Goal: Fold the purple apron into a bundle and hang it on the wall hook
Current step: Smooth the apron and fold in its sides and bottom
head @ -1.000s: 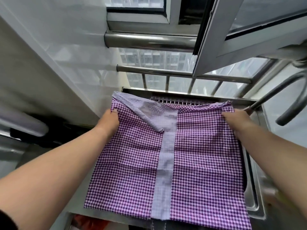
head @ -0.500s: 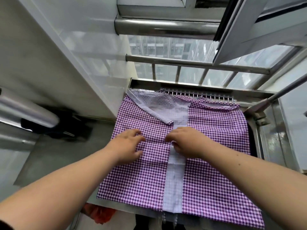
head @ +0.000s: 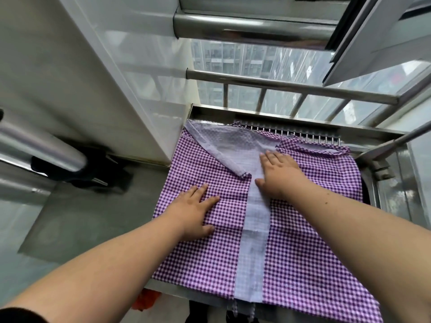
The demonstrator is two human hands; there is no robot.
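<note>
Lying flat over a metal counter (head: pixel 93 220) in the lower middle of the frame, the purple apron (head: pixel 303 241) is pressed by both palms: left hand (head: pixel 193 213) at centre-left, right hand (head: pixel 279 176) just above it, fingers spread, gripping nothing.

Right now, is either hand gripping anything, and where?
Nothing is gripped. Left hand and right hand lie flat, fingers open, pressing on the purple checked cloth apron.
</note>
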